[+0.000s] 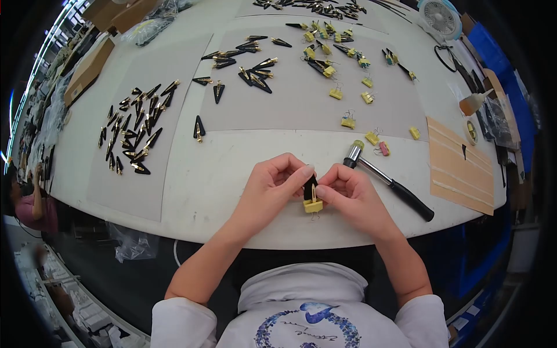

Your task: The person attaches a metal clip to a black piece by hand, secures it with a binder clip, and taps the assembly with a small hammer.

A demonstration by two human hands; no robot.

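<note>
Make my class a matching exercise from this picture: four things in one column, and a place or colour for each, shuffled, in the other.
1. Hammer
2. Fan
3. Flat sheet
4. Black piece

A. Brown, with pale strips across it
B. Between the left hand and right hand, a yellow clip on its lower end
C. On the table beside the right hand
D. Near the top right corner

Pairs: 1-C, 2-D, 3-A, 4-B
</note>
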